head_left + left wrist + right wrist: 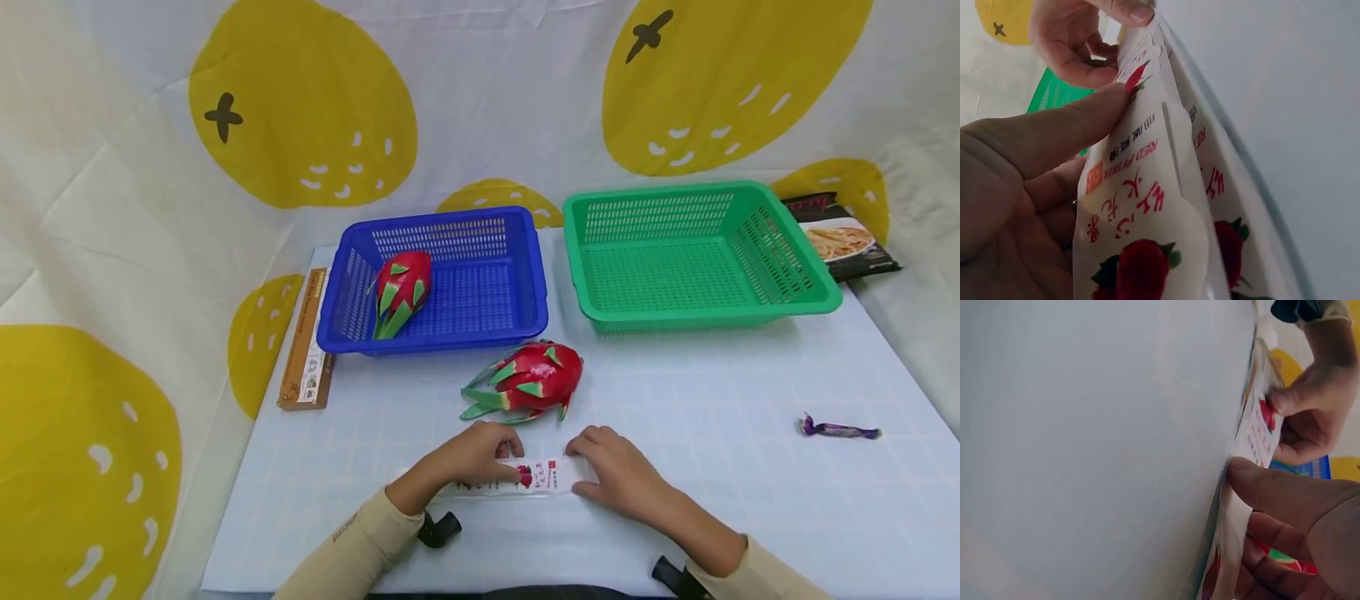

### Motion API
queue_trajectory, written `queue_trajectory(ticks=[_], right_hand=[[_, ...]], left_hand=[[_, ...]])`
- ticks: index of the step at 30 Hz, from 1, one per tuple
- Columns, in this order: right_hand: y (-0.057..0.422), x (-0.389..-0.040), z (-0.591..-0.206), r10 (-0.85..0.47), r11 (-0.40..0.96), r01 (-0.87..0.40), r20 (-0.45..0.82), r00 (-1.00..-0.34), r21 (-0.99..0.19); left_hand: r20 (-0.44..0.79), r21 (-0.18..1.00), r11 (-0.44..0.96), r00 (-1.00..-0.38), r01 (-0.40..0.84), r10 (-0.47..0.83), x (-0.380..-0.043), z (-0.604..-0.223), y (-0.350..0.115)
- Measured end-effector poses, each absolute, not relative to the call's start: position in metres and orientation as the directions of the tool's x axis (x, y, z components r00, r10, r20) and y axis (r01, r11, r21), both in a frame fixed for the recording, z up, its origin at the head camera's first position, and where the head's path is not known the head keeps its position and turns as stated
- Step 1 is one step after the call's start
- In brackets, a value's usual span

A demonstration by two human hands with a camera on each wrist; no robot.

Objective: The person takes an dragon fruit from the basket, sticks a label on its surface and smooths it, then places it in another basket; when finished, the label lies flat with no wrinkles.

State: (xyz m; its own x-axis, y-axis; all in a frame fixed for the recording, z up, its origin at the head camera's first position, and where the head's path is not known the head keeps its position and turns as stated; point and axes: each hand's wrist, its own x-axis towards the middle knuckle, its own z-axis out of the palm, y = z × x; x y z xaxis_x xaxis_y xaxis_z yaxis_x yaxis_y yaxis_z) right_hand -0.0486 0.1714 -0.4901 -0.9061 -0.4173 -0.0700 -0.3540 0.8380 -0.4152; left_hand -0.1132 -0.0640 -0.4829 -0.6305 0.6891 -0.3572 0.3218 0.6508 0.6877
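Between my hands, low over the near part of the table, is a white printed label strip (553, 477) with dragon fruit pictures and red lettering. My left hand (480, 454) pinches its left part, thumb on the printed face and fingers behind. The right end is held by my right hand (618, 473), thumb along the near edge. In the left wrist view the label strip (1129, 206) shows layered, wavy-edged pieces. Just beyond the hands a red dragon fruit (546, 375) with green scales lies on its side.
A blue basket (438, 342) at the back left contains another dragon fruit (411, 279). Beside it stands a green basket (712, 313). A brown box (303, 342) lies along the left edge, a black food packet (851, 242) at the back right, and a purple wrapped candy (840, 430) on the right.
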Motion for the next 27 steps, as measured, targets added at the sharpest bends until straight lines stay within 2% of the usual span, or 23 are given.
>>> queue_trajectory(ticks=[4,8,11,14,18,22,27], right_hand=[[0.171,-0.053,-0.482,-0.406,0.84,-0.351,-0.05,-0.912,-0.415],[0.167,-0.055,-0.471,-0.384,0.812,-0.388,0.102,-0.918,-0.437],[0.161,-0.055,-0.465,-0.404,0.754,-0.474,0.249,-0.88,-0.455],[0.154,-0.053,-0.464,-0.465,0.694,-0.567,0.326,-0.823,-0.444],[0.147,-0.051,-0.465,-0.518,0.673,-0.609,0.32,-0.793,-0.42],[0.144,-0.051,-0.465,-0.517,0.693,-0.588,0.281,-0.808,-0.417],[0.141,-0.05,-0.463,-0.517,0.712,-0.558,0.219,-0.828,-0.428]], left_hand=[[-0.381,0.694,0.632,-0.568,0.345,0.729,-0.123,-0.48,-0.065],[-0.385,0.714,0.605,-0.524,0.352,0.76,-0.13,-0.48,-0.066],[-0.383,0.744,0.587,-0.516,0.32,0.766,-0.132,-0.48,-0.067],[-0.371,0.781,0.556,-0.503,0.285,0.78,-0.132,-0.481,-0.068],[-0.351,0.831,0.498,-0.462,0.246,0.814,-0.132,-0.478,-0.067],[-0.361,0.861,0.468,-0.407,0.201,0.839,-0.132,-0.473,-0.068],[-0.36,0.872,0.445,-0.352,0.202,0.864,-0.131,-0.468,-0.068]])
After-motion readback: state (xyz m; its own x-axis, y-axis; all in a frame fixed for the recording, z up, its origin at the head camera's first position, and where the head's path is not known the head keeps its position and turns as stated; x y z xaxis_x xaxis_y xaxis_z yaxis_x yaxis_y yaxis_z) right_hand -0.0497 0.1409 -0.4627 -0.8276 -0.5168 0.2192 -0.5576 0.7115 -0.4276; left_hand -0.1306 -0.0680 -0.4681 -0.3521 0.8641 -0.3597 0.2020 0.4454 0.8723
